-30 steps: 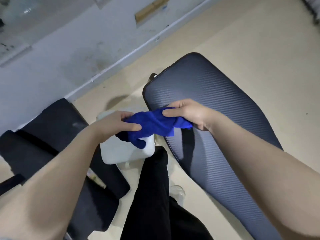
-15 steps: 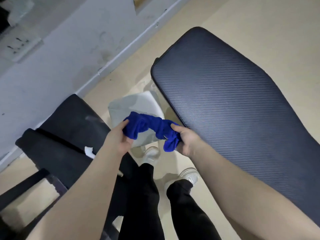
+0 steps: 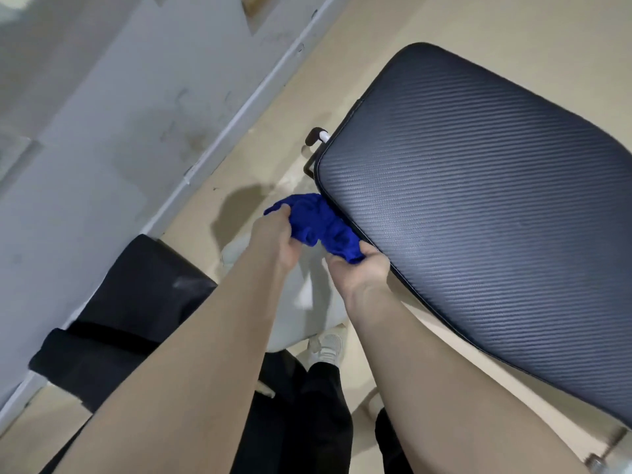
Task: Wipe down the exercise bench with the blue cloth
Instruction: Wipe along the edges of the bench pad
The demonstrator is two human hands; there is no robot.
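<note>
Left hand [image 3: 277, 238] and right hand [image 3: 359, 272] both clamped on bunched blue cloth [image 3: 319, 226] | cloth at exercise bench [image 3: 496, 213] near edge | judged light, limp; gather into pad, palm flat.

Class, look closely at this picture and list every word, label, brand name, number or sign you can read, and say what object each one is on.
None: no readable text appears anywhere in this view.
The bench pad shows only a woven pattern, no logo.
The blue cloth, bunched in the left hand and right hand, carries no visible tag.
The marks on the grey wall are scuffs, not letters.
</note>
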